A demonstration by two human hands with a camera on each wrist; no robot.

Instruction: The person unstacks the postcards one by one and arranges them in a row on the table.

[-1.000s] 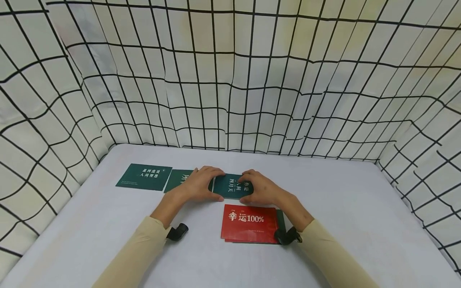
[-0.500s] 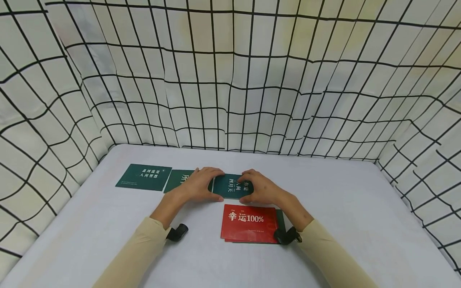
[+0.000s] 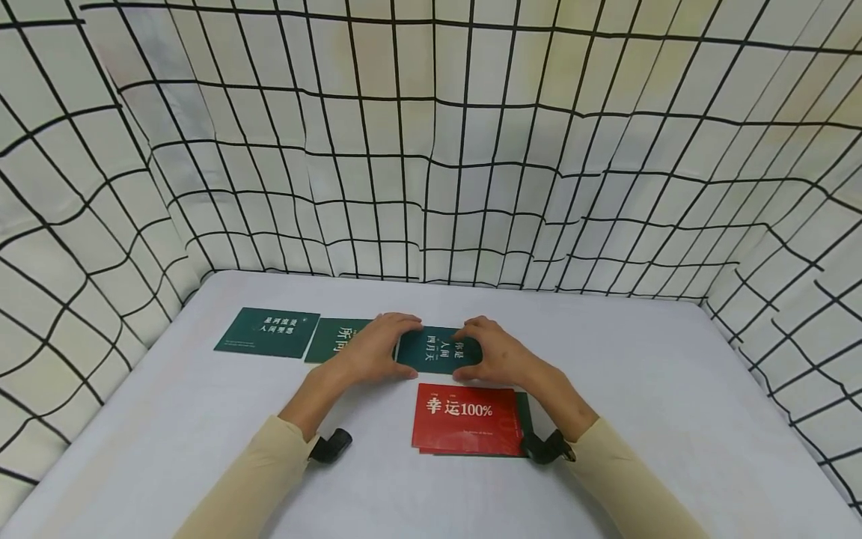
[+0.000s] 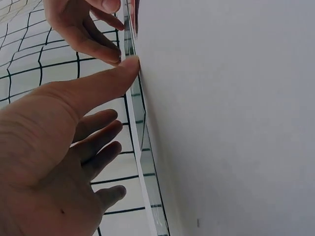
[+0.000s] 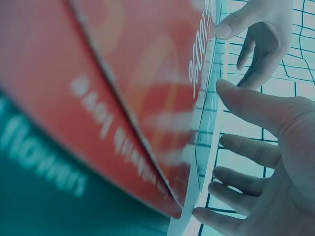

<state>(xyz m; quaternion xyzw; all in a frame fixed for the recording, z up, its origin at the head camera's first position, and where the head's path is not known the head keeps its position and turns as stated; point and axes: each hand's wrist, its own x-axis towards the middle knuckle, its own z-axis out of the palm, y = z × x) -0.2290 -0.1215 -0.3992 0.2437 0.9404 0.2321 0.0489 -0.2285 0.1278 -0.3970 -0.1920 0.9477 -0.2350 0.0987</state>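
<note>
Three dark green cards with white lettering lie in a row at the back of the table in the head view: a left card (image 3: 268, 333), a partly covered middle card (image 3: 330, 340) and a right card (image 3: 420, 352). My left hand (image 3: 373, 348) spans the seam between the middle and right cards, thumb tip at the near edge. Around the right card's outer end curves my right hand (image 3: 498, 355), its thumb by the near edge and fingers toward the far one. Both wrist views show loosely spread fingers on the left hand (image 4: 59, 147) and the right hand (image 5: 266, 162).
In front of the row, a stack topped by a red card (image 3: 465, 430) lies under the right wrist, with a green card (image 3: 523, 412) showing beneath. A black grid on white cloth (image 3: 431, 172) walls the white table (image 3: 640, 389) at the back and sides.
My right hand has shifted slightly right, so more of the right card shows between the hands. The left hand stays nearly in place, and the red stack lies as before.
</note>
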